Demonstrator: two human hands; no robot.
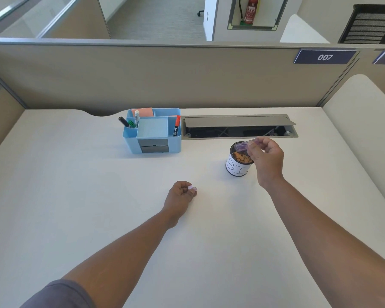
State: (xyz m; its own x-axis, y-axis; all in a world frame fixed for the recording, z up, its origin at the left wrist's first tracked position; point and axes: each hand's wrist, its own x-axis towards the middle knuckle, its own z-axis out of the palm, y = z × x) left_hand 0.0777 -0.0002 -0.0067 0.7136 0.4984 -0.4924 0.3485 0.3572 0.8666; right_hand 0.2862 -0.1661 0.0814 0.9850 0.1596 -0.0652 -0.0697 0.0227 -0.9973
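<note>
My right hand [267, 160] pinches a small purple translucent plastic piece [246, 145], holding it tilted right over the mouth of a small round tin [237, 168]. The tin has a white label with handwritten letters and holds orange-brown shavings. My left hand [181, 192] rests on the white desk with its fingers curled round a small pale pink piece [192, 188] that pokes out at the fingertips. The two hands are well apart.
A light blue desk organiser [152, 132] with markers, sticky notes and grey drawers stands at the back centre. To its right lies an open cable tray [239, 127] sunk into the white desk [76, 185]. A beige partition [165, 74] closes off the rear.
</note>
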